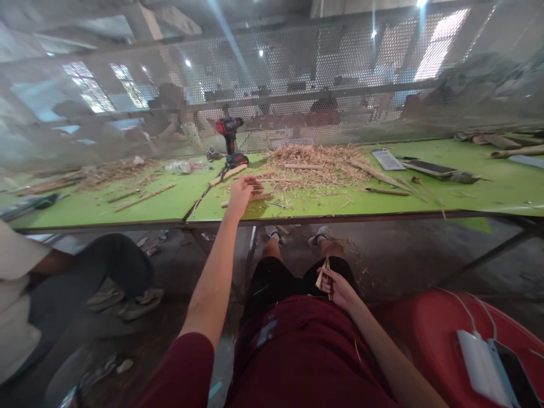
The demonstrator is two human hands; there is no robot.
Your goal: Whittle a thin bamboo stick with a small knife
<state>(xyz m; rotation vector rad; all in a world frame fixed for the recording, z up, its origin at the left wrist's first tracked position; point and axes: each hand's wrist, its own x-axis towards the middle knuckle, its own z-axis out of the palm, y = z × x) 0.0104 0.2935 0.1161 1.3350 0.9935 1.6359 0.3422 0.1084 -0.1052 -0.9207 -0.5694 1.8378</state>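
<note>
Wooden stick (266, 196): head view (the only one). It lies along the near edge of the green table (148, 207), centre-left, partly under the left hand.
Left hand (242, 191): the arm is stretched far forward, palm down on the stick and fingers curled over it. Whether they have clamped it cannot be told.
Right hand (338, 289): near, on the lap, closed around a wood sliver (322, 276) pinched upright. It is probably kept close to the body because the reach needs only one arm.
Shavings pile (317, 164): far, right of the left hand, heaped below the mesh screen (297, 73), which likely contains the chips.
Drill (230, 141): upright, beyond the left hand.
Power bank (480, 362) and phone (514, 377): near right on a red seat (429, 334), well apart from the debris.
Another person (17, 294): seated near left.
</note>
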